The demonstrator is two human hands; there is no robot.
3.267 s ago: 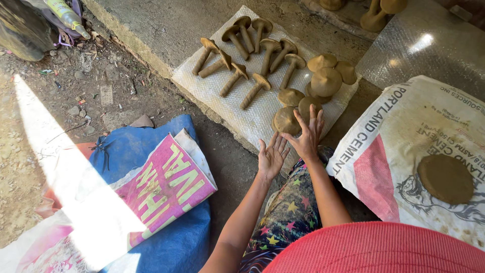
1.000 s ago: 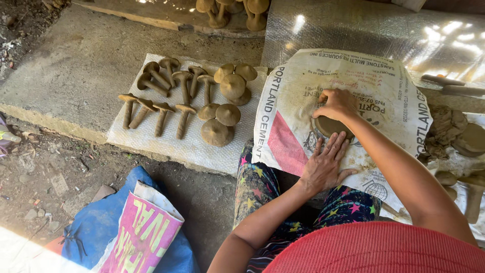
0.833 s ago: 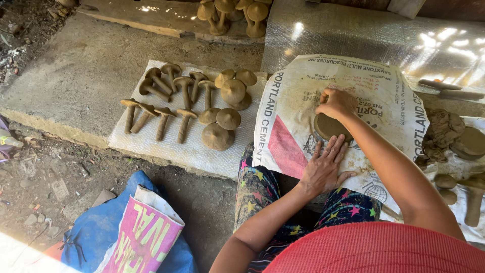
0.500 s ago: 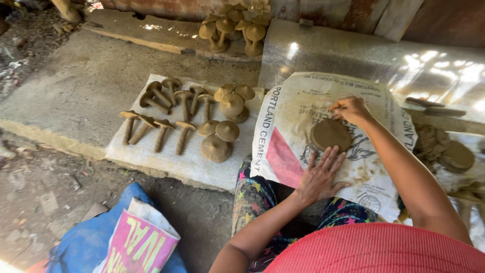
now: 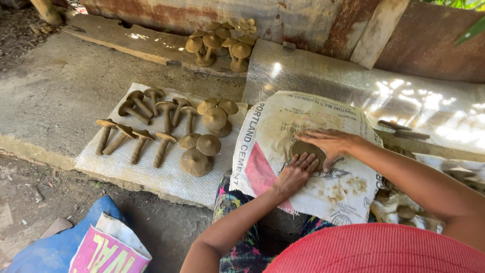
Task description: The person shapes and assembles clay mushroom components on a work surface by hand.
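Both hands, left hand (image 5: 295, 174) & right hand (image 5: 328, 144), fingers flat, apart, pressing clay disc (image 5: 304, 149) on cement sack (image 5: 273, 151).

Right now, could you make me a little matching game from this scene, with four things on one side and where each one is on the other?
Things:
1. flat clay disc
2. clay mushroom stems
3. standing clay mushrooms
4. pink and white bag

Places:
A. upright on the plank by the rusty metal wall
B. on the ground at lower left, on blue cloth
C. lying in rows on the white mat
D. on the printed sack, between the left hand and right hand

Pairs: 1-D, 2-C, 3-A, 4-B
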